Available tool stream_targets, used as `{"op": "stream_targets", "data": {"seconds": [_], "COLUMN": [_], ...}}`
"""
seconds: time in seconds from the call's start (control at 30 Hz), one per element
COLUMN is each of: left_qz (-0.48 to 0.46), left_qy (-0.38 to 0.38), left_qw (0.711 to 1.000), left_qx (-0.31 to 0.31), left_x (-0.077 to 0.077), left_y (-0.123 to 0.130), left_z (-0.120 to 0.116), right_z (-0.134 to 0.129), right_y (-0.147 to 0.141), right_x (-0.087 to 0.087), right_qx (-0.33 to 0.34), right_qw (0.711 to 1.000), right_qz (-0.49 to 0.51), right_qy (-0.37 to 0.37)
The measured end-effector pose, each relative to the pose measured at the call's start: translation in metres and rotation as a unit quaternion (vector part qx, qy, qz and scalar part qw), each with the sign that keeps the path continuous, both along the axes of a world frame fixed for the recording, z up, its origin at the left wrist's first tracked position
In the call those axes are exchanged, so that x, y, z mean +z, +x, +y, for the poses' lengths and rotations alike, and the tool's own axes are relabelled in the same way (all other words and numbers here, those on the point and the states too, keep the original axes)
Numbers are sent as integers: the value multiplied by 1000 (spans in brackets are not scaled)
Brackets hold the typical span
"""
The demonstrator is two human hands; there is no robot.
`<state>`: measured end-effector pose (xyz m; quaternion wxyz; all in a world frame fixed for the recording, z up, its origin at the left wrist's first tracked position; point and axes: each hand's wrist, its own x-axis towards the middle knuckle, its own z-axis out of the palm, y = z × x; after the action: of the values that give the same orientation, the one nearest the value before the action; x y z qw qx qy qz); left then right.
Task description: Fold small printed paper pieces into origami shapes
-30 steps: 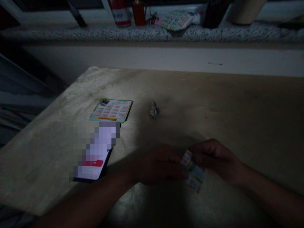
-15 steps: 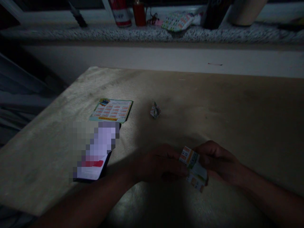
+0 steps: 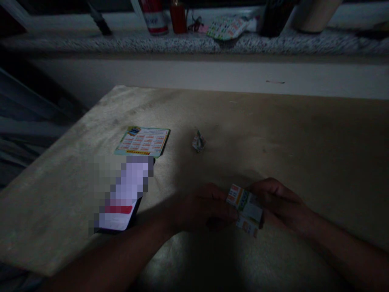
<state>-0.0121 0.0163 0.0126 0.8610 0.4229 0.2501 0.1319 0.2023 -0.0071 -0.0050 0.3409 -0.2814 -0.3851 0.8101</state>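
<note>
Above the table's near part, a folded printed paper point(image 3: 251, 211) with orange, green and white areas is held between both hands. My left hand point(image 3: 206, 209) pinches its left side, fingers closed. Closed on its right side is my right hand point(image 3: 275, 200), thumb on top. Farther back on the table lies a small folded paper piece point(image 3: 198, 142). To its left is a flat stack of printed sheets point(image 3: 142, 142), and a phone point(image 3: 127, 194) with a lit, pixelated screen lies just in front of the stack, left of my left hand.
The pale table point(image 3: 288, 134) meets a wall at the back. On the speckled sill point(image 3: 121, 44) stand a red can point(image 3: 154, 18), an orange-red bottle point(image 3: 178, 18), a crumpled printed packet point(image 3: 226, 29), a dark container point(image 3: 275, 18) and a beige container point(image 3: 316, 15).
The folded paper has shifted slightly up and left and turned a little, showing more of its upper face. My right hand has moved slightly with it.
</note>
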Motion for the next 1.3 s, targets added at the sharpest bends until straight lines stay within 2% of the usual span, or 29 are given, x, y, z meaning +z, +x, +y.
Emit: {"op": "stream_targets", "data": {"seconds": [0.07,0.2,0.37,0.43,0.63,0.87,1.1,1.3], "left_qz": [4,0,-11,-17,-14,-23,-19,-33], "left_qy": [18,44,9,-7,-14,-29,-19,-4], "left_qw": [1000,998,1000,1000,998,998,995,995], "left_qx": [19,41,7,12,55,46,97,92], "left_x": [-2,-2,3,3,-5,-4,-7,-6], "left_y": [-1,0,5,4,0,4,2,4], "left_z": [0,0,0,0,-1,-1,-1,-2], "right_z": [1,1,-1,0,2,1,1,2], "right_y": [1,2,3,3,3,4,6,6], "right_x": [0,0,1,1,1,2,-2,-1], "right_qx": [3,69,102,110,100,100,71,74], "right_qw": [1000,996,994,993,993,993,994,995], "right_qz": [-3,-31,10,34,-3,17,-19,7], "right_qy": [21,50,28,22,55,54,81,70]}}
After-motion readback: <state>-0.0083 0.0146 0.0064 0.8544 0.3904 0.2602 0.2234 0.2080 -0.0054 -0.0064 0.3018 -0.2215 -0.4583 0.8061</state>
